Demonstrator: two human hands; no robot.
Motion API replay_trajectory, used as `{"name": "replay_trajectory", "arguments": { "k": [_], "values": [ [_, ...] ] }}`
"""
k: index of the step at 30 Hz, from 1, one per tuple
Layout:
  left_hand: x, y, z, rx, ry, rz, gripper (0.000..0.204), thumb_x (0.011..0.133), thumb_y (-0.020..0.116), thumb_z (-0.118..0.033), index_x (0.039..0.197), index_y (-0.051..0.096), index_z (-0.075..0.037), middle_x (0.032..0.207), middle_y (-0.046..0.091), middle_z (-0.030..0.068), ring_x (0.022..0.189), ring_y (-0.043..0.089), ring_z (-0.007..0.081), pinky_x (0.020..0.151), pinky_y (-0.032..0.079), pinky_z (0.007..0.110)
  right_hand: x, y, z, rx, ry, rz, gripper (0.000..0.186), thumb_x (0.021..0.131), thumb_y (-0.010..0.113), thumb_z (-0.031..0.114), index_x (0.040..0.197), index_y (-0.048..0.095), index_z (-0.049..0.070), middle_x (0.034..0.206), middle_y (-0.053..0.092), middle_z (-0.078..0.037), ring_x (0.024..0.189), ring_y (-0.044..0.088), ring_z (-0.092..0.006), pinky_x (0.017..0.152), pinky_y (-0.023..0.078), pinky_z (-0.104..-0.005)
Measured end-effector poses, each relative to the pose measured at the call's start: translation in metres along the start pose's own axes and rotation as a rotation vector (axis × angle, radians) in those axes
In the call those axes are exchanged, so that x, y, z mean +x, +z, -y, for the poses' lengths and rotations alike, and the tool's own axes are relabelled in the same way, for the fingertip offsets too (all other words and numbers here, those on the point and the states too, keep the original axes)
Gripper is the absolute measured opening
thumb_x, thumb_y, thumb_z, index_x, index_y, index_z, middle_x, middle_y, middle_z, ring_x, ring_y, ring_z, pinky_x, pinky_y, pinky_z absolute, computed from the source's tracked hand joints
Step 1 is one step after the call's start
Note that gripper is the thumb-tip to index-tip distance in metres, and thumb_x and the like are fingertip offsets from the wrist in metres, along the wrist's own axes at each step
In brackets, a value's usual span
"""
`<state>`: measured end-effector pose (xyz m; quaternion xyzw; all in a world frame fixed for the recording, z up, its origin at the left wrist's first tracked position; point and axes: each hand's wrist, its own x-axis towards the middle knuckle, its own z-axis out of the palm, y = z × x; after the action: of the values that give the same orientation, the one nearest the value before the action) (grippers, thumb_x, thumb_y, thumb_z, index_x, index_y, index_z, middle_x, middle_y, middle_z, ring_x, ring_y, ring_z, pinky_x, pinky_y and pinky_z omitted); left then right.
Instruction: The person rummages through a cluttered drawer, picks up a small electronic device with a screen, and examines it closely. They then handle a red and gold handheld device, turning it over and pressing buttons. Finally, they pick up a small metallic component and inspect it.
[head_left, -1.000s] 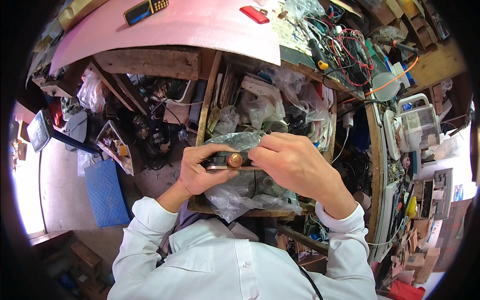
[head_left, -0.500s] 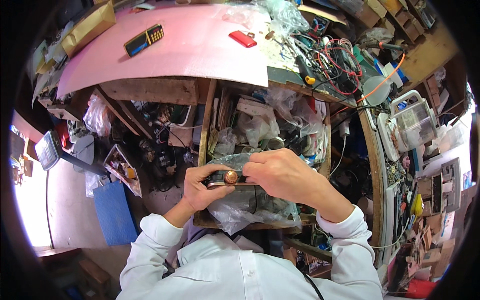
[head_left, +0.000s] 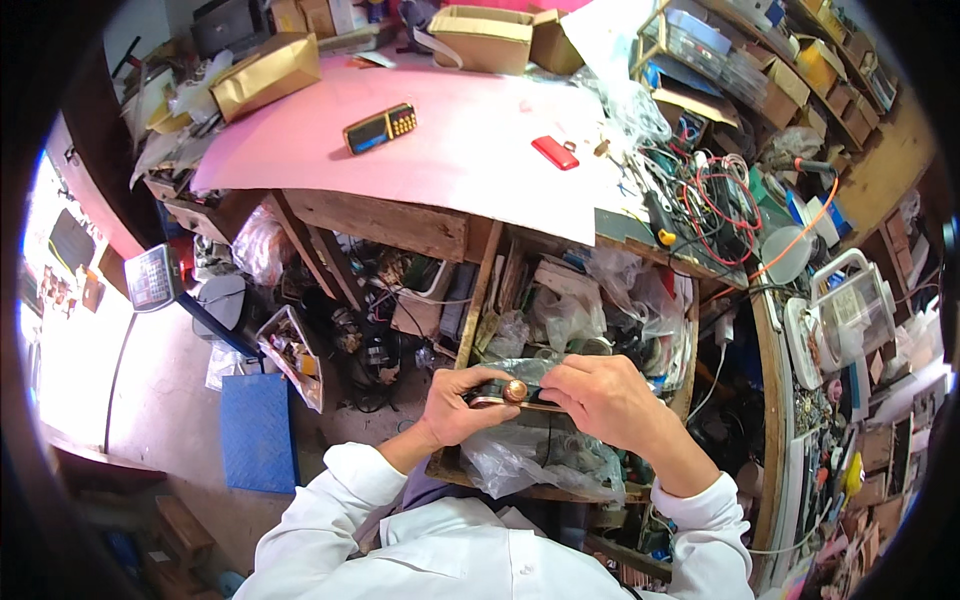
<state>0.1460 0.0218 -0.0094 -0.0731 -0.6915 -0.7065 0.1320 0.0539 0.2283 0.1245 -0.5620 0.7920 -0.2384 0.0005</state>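
The small flat device (head_left: 515, 397), dark with a round copper-coloured knob on its near face, sits between my two hands over the open wooden drawer (head_left: 478, 290) that juts out from under the near edge of the table (head_left: 470, 150). In the head view, my left hand (head_left: 455, 405) is curled around the device's left end, fingers closed on it from below and the thumb lying near the knob. My right hand (head_left: 600, 400) is pinching its right end, fingers pressed together over the top edge. Crumpled clear plastic bags (head_left: 540, 460) lie just beneath, filling the drawer.

I judge this an inspecting or fiddling step, with the piece held level and steady in both hands. The next move would call for keeping the left grip firm while the right fingers work with care, since the device hangs above loose clutter.

On the pink tabletop, well apart, lie a yellow-and-black handset (head_left: 380, 127) and a small red case (head_left: 555, 152).
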Motion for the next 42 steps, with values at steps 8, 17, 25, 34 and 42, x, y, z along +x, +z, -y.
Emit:
{"name": "replay_trajectory", "arguments": {
  "k": [8,17,25,34,42],
  "values": [
    [0.002,-0.001,-0.009,-0.010,-0.133,0.009,0.033,0.077,0.086,-0.008,0.107,0.076,0.002,0.093,0.076,0.0033,0.082,0.065,0.0055,0.076,0.054,0.023,-0.001,0.000,0.001,0.023,0.050,-0.004,0.016,0.088,0.076,0.014,0.099,0.069,0.005,0.086,0.068,-0.011,0.076,0.067,-0.0324,0.065,0.055,-0.0419],
    [0.003,-0.001,-0.008,0.041,0.017,0.062,0.035,0.078,0.087,-0.010,0.109,0.076,0.000,0.093,0.077,0.0032,0.079,0.065,0.0041,0.072,0.053,0.023,-0.011,0.004,-0.002,-0.001,0.099,-0.015,0.020,0.083,0.081,0.018,0.095,0.072,0.004,0.086,0.068,-0.010,0.076,0.067,-0.0318,0.065,0.054,-0.0403],
    [0.001,0.006,-0.001,0.040,-0.061,0.181,0.038,0.083,0.086,-0.009,0.118,0.072,-0.002,0.107,0.076,0.0065,0.094,0.068,0.0090,0.084,0.054,0.026,-0.035,0.024,-0.001,-0.062,0.200,-0.062,0.016,0.085,0.080,0.016,0.089,0.070,0.005,0.077,0.067,-0.011,0.070,0.067,-0.0330,0.059,0.052,-0.0412],
    [-0.004,-0.005,-0.008,0.072,-0.035,0.271,0.037,0.085,0.084,-0.013,0.119,0.072,-0.002,0.108,0.076,0.0076,0.095,0.069,0.0114,0.086,0.055,0.028,-0.046,0.022,0.012,0.004,0.265,-0.175,0.012,0.086,0.079,0.011,0.093,0.072,0.004,0.079,0.072,-0.011,0.067,0.070,-0.0309,0.058,0.053,-0.0370],
    [0.015,-0.031,-0.029,0.331,0.057,0.471,0.043,0.085,0.083,-0.027,0.119,0.072,-0.002,0.109,0.076,0.0135,0.097,0.074,0.0225,0.087,0.056,0.035,-0.043,0.022,0.002,0.104,0.357,-0.162,0.015,0.092,0.076,0.011,0.099,0.067,0.002,0.079,0.067,-0.015,0.066,0.066,-0.0289,0.060,0.050,-0.0364]
  ]
}}
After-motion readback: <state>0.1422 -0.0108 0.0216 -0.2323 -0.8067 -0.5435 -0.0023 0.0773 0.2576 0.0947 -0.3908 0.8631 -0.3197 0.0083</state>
